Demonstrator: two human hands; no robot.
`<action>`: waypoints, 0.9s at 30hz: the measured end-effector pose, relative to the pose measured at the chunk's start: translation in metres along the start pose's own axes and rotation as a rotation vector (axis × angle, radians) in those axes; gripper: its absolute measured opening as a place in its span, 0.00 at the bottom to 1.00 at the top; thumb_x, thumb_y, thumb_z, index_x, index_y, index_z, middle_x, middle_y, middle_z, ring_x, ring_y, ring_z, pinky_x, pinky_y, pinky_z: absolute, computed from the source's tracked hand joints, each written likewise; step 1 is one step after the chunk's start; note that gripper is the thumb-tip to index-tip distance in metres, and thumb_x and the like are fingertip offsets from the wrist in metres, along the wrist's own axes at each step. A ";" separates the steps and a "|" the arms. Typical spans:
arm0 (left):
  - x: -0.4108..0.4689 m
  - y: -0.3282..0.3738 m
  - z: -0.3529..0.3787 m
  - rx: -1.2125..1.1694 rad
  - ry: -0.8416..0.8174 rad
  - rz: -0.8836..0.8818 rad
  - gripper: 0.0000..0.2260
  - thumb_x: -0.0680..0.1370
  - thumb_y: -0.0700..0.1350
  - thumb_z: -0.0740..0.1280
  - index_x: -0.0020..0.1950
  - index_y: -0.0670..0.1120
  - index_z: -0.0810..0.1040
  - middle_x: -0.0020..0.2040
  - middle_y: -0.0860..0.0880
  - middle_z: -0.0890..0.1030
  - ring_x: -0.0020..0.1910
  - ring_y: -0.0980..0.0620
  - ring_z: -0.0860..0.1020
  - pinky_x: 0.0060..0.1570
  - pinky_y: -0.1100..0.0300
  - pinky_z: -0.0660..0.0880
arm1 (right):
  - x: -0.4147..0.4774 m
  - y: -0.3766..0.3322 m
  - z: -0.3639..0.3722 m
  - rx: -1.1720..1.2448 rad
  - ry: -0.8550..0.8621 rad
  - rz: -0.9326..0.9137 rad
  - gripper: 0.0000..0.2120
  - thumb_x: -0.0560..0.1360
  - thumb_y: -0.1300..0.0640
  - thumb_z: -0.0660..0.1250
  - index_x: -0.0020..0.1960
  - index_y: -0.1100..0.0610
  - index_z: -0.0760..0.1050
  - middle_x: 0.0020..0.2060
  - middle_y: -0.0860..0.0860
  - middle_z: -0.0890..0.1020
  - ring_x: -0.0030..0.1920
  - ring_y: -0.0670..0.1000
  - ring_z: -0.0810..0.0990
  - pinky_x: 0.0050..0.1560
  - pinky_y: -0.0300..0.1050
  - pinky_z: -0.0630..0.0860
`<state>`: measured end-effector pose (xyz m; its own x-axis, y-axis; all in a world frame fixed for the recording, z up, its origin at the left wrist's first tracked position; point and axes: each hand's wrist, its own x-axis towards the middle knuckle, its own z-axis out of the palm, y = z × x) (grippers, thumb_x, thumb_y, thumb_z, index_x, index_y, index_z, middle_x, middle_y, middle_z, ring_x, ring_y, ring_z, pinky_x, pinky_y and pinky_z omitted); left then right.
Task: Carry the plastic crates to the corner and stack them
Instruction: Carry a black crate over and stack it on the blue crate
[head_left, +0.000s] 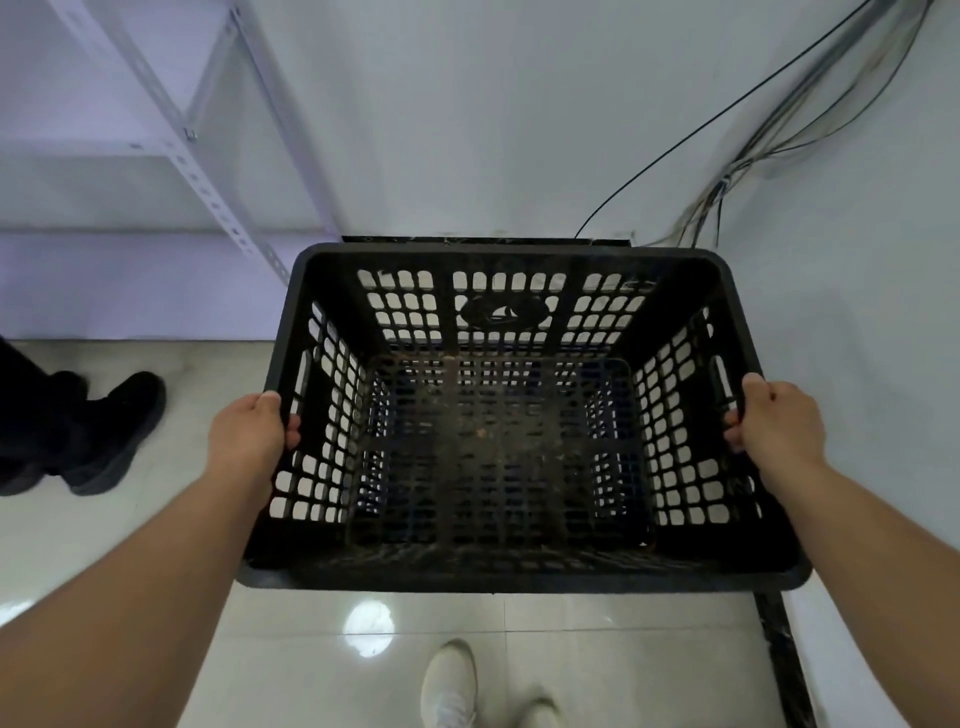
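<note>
Head view: black plastic crate (498, 415), empty, stiff and probably light, hanging above the floor's (171, 545) corner by the wall (519, 130), left hand (249, 434) and right hand (774, 421) closed around the side handle slots, best holds.

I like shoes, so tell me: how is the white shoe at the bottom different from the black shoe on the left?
The white sneaker is pale and points up the picture towards the black plastic crate; the black shoe is dark and angles up to the right. The white sneaker sits under the crate's near edge, the black shoe off to its left. Both stand on the glossy tiled floor.
</note>
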<state>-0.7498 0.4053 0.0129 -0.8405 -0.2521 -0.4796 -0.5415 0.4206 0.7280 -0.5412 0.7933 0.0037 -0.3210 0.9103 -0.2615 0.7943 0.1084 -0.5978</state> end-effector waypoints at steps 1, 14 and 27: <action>0.003 0.002 0.001 0.006 -0.004 -0.012 0.13 0.81 0.45 0.56 0.55 0.40 0.77 0.44 0.42 0.79 0.35 0.49 0.74 0.36 0.57 0.71 | 0.002 -0.003 0.001 0.007 -0.004 -0.001 0.21 0.79 0.48 0.52 0.45 0.63 0.75 0.35 0.59 0.81 0.30 0.57 0.78 0.39 0.50 0.75; 0.027 0.020 0.016 -0.036 -0.055 -0.068 0.12 0.80 0.46 0.56 0.50 0.42 0.76 0.41 0.45 0.78 0.35 0.50 0.73 0.37 0.56 0.71 | 0.029 -0.028 0.008 0.095 -0.027 0.064 0.17 0.79 0.48 0.54 0.51 0.61 0.74 0.37 0.58 0.81 0.30 0.57 0.77 0.40 0.53 0.77; 0.025 0.019 0.014 -0.059 -0.071 -0.028 0.12 0.82 0.48 0.56 0.54 0.43 0.75 0.46 0.44 0.79 0.38 0.50 0.75 0.46 0.53 0.75 | 0.025 -0.029 0.007 0.060 -0.036 0.022 0.17 0.80 0.49 0.52 0.54 0.61 0.72 0.41 0.60 0.81 0.31 0.57 0.78 0.38 0.50 0.78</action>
<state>-0.7811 0.4196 0.0080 -0.8228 -0.2001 -0.5319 -0.5665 0.3619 0.7403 -0.5759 0.8104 0.0085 -0.3236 0.8969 -0.3016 0.7690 0.0636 -0.6360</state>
